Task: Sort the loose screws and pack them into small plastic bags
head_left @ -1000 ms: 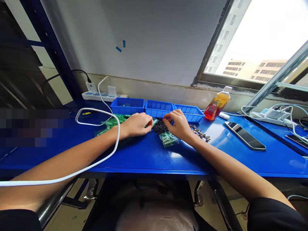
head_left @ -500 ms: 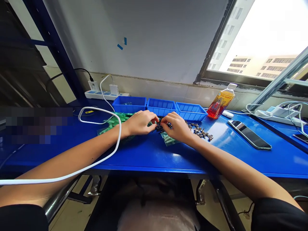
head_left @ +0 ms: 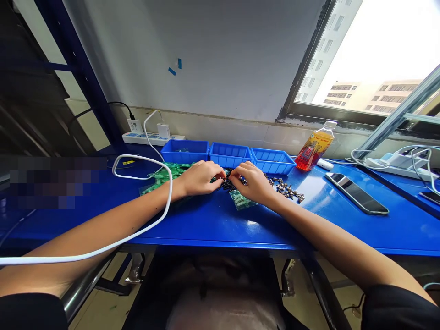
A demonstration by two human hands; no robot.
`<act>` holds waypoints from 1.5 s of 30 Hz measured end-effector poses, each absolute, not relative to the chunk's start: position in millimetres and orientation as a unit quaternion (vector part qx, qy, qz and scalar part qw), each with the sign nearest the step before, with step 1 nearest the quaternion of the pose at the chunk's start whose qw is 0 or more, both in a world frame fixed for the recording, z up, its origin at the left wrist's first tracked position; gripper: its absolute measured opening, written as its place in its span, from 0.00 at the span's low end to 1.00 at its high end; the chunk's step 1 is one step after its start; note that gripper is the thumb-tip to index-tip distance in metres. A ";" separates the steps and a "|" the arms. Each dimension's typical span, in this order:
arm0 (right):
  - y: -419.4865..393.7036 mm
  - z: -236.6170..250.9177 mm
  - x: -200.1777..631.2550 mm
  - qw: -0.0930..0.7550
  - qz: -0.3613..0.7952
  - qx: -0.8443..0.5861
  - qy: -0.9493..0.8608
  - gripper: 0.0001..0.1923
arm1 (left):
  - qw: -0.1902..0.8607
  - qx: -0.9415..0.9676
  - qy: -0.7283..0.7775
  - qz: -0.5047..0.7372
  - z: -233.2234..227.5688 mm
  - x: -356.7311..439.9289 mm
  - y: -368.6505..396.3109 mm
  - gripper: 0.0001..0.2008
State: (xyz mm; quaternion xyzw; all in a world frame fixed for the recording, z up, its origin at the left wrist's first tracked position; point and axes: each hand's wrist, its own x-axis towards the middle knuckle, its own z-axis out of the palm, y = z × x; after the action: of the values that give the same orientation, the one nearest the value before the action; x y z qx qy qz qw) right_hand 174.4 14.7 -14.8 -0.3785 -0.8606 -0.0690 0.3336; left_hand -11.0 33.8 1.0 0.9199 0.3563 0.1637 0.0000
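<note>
My left hand (head_left: 205, 178) and my right hand (head_left: 252, 181) meet almost fingertip to fingertip over the middle of the blue table. Both have thumb and fingers pinched together; anything between them is too small to make out. Small dark parts (head_left: 227, 183) lie just beneath the fingertips. A pile of metal screws (head_left: 287, 190) spreads out to the right, partly behind my right hand. Green-tinted plastic bags (head_left: 161, 176) are heaped behind my left hand and wrist. Another small green bag (head_left: 241, 201) lies flat below my right hand.
Blue bins (head_left: 230, 156) stand in a row behind my hands. A drink bottle (head_left: 314, 146) and a phone (head_left: 357, 193) are to the right. A white cable (head_left: 169, 197) loops in front of my left forearm. Power strips (head_left: 147, 137) sit along the wall.
My hands stay in nearly the same place, fingertips still close together. The left fingers have shifted slightly. The whole view has tilted a little.
</note>
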 end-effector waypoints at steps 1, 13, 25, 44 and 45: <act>14.6 -14.7 174.3 0.334 -0.069 -0.377 -0.861 0.06 | 0.000 0.920 0.356 0.164 0.8 -11.1 34.3 0.11; 14.6 -15.7 174.1 0.335 -0.076 -0.365 -0.865 0.06 | -0.010 0.916 0.367 0.163 1.4 -11.8 35.5 0.11; 16.7 -17.2 174.6 0.336 -0.066 -0.352 -0.871 0.06 | -0.016 0.917 0.365 0.158 2.4 -11.6 33.9 0.08; 15.1 -15.7 173.7 0.329 -0.062 -0.348 -0.876 0.05 | -0.019 0.920 0.347 0.179 -0.4 -12.3 35.1 0.06; 15.0 -15.5 173.7 0.327 -0.062 -0.348 -0.876 0.05 | -0.020 0.921 0.346 0.179 -0.5 -12.5 35.1 0.06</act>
State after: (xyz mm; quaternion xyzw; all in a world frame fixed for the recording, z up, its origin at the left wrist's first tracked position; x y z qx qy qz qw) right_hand 173.7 15.0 -15.5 -0.3480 -0.8764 -0.0618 0.3271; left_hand -12.5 35.1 -0.5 0.9206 0.3462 0.1794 -0.0198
